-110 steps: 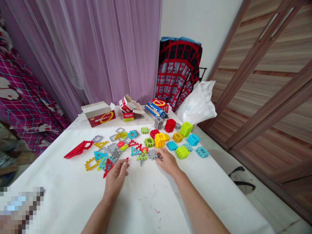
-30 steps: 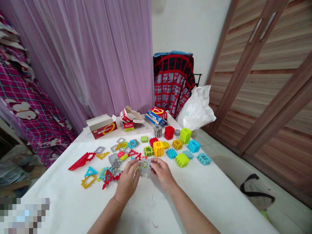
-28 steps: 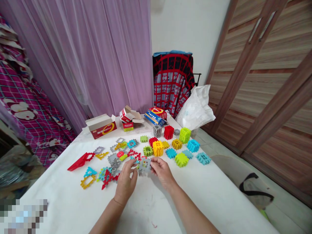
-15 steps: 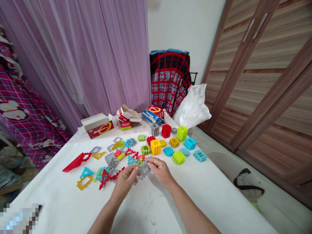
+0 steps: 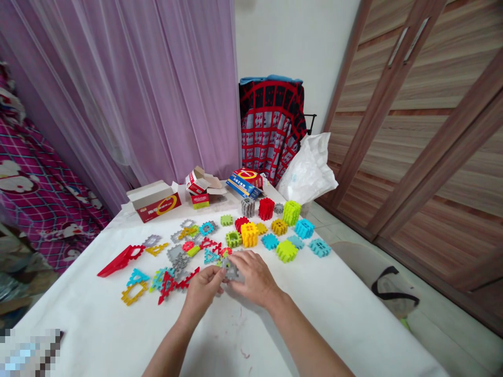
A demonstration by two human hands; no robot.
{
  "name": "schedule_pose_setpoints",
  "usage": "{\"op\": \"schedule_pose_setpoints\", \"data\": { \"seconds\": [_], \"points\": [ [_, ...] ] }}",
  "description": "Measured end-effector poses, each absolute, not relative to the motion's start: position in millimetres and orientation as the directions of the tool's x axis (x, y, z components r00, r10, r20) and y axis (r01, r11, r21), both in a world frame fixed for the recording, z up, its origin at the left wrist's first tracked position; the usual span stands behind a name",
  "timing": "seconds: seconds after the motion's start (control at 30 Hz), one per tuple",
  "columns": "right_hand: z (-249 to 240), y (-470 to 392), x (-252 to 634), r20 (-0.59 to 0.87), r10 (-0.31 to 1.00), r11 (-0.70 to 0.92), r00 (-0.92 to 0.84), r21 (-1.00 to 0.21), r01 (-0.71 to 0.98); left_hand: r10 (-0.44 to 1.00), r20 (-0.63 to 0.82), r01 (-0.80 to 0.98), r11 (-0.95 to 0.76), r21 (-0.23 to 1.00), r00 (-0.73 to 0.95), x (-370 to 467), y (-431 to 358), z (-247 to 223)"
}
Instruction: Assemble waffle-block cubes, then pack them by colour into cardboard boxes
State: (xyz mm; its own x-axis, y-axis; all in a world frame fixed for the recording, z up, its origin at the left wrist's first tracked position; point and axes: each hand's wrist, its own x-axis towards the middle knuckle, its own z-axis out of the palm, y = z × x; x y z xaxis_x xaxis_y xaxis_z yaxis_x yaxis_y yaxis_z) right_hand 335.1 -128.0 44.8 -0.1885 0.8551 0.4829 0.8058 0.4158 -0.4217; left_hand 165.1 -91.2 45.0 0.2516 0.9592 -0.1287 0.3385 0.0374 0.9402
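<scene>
A grey notched plastic piece point(image 5: 231, 271) is held between both hands above the white table. My left hand point(image 5: 205, 287) pinches its left side between thumb and fingers. Around its right side my right hand point(image 5: 253, 276) is closed, with fingers over the top edge and the thumb below. Just beyond the hands stand a yellow block stack point(image 5: 249, 234) and a green piece with an opening point(image 5: 233, 240). Left of them lies a loose spread of grey, red, blue and yellow pieces, with a red triangular piece point(image 5: 167, 287) near my left hand.
Stacks of red point(image 5: 266, 209), lime point(image 5: 291, 213) and blue point(image 5: 304, 229) pieces stand at the right. Opened boxes point(image 5: 159, 206) line the back edge of the white table point(image 5: 98, 314). A white bag point(image 5: 308, 167) is at the back right corner.
My right hand has wrapped further around the grey piece, its fingers now over the top and its thumb lower. The grey piece has turned slightly. The whole view has shifted a little.
</scene>
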Motion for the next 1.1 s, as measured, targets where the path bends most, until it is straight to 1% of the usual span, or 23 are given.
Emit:
{"op": "schedule_pose_setpoints", "data": {
  "seconds": [0.17, 0.37, 0.5, 0.73, 0.87, 1.0, 1.1],
  "points": [
    [44.4, -128.9, 335.6, 0.438, 0.875, 0.387, -0.208, -0.373, 0.843, 0.961, -0.098, 0.334, 0.005, 0.942, 0.260, 165.8, -91.9, 37.1],
    [36.9, -127.7, 335.0, 0.434, 0.876, 0.398, -0.211, -0.402, 0.825, 0.961, -0.050, 0.339, -0.047, 0.940, 0.273, 163.1, -91.0, 28.0],
    [36.9, -127.8, 334.2, 0.437, 0.872, 0.409, -0.221, -0.400, 0.820, 0.960, -0.021, 0.307, -0.068, 0.949, 0.278, 160.8, -88.5, 23.9],
    [34.9, -127.7, 333.0, 0.413, 0.882, 0.392, -0.226, -0.379, 0.838, 0.946, -0.083, 0.208, 0.017, 0.978, 0.314, 159.7, -87.4, 22.5],
    [35.2, -125.5, 332.1, 0.387, 0.894, 0.378, -0.226, -0.382, 0.843, 0.953, -0.100, 0.182, 0.048, 0.982, 0.287, 157.1, -87.8, 21.3],
    [33.3, -121.7, 331.8, 0.393, 0.898, 0.363, -0.198, -0.406, 0.839, 0.961, -0.112, 0.144, 0.077, 0.987, 0.253, 155.0, -87.5, 21.9],
    [31.1, -120.0, 330.3, 0.397, 0.896, 0.367, -0.202, -0.402, 0.839, 0.961, -0.111, 0.121, 0.082, 0.989, 0.254, 154.7, -87.7, 23.7]
  ]
}}
